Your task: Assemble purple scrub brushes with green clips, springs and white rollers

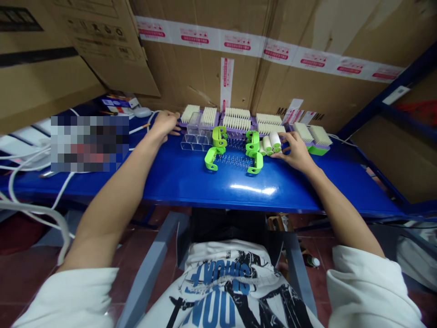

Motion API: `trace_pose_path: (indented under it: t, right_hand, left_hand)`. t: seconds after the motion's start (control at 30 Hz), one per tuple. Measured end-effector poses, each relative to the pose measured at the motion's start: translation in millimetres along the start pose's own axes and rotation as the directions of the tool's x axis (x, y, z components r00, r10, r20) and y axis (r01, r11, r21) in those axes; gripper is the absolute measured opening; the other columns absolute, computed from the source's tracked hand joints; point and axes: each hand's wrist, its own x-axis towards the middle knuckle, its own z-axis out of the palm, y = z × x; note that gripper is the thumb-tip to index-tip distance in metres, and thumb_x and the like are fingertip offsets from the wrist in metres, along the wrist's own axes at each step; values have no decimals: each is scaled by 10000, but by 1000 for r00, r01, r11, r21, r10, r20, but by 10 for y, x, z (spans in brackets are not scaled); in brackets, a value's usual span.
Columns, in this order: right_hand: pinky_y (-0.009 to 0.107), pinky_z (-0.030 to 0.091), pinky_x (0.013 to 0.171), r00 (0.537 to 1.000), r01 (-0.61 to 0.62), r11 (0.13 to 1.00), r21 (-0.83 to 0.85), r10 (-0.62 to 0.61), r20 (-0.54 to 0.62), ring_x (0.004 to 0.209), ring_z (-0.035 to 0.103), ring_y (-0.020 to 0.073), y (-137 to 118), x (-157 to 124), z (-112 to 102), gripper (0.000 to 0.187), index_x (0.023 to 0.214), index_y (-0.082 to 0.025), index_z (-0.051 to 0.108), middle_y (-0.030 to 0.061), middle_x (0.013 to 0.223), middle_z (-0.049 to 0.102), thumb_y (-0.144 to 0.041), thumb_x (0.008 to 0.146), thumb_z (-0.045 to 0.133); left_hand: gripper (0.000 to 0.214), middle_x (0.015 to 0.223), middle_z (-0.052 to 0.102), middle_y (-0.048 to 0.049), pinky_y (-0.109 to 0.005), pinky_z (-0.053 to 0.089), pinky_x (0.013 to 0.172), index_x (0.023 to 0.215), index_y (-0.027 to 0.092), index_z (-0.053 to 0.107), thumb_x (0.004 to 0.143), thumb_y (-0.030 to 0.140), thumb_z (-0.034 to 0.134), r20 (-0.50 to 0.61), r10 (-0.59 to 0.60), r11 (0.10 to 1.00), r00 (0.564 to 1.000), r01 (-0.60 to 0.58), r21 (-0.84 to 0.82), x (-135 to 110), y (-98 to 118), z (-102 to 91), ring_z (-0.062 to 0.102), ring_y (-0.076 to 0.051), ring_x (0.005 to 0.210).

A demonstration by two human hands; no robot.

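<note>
My left hand is at the left end of a row of purple holders filled with cream slats. Its fingers are apart, with the tips close to the end holder; whether they touch it I cannot tell. A stack of clear plastic compartments stands just right of it. My right hand curls its thumb and fingers around the right side of a small pile of white cylinders with green ends. Left of that pile stand bright green curved brackets with metal pins in rows between them.
Cardboard with printed tape walls the back of the blue table. White cables and a blurred patch lie at the left, near a small box. A blue frame post rises at the right.
</note>
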Motion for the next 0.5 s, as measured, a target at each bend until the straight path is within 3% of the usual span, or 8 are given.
trace_pose_path:
  t: [0.2,0.4,0.5]
  right_hand:
    - [619,791,991,999,-32,999,-20,32,20,1381,741,476,-33,-9,-16,1098,1700,-218,640,247,1551,614,-922,893,884]
    - [721,723,1139,998,-26,998,-59,28,49,1462,700,513,-31,-14,-2,1085,1777,-275,561,245,1589,601,-756,894,970]
    - [738,671,1213,999,-27,994,-108,29,17,1498,691,514,-86,-38,-34,1058,1810,-252,527,255,1620,609,-843,981,816]
  left_hand:
    - [223,835,651,-66,-332,680,734,999,189,671,1211,255,647,7,-30,1000,1000,30,2,-47,20,75,731,-238,785]
    - [261,901,668,-72,-378,702,880,946,155,677,1205,178,652,-28,-19,1000,999,19,10,-19,-3,48,700,-224,854]
    - [226,949,688,-83,-408,711,915,991,125,708,1205,160,644,-24,-10,1000,1000,10,15,4,-27,57,699,-214,833]
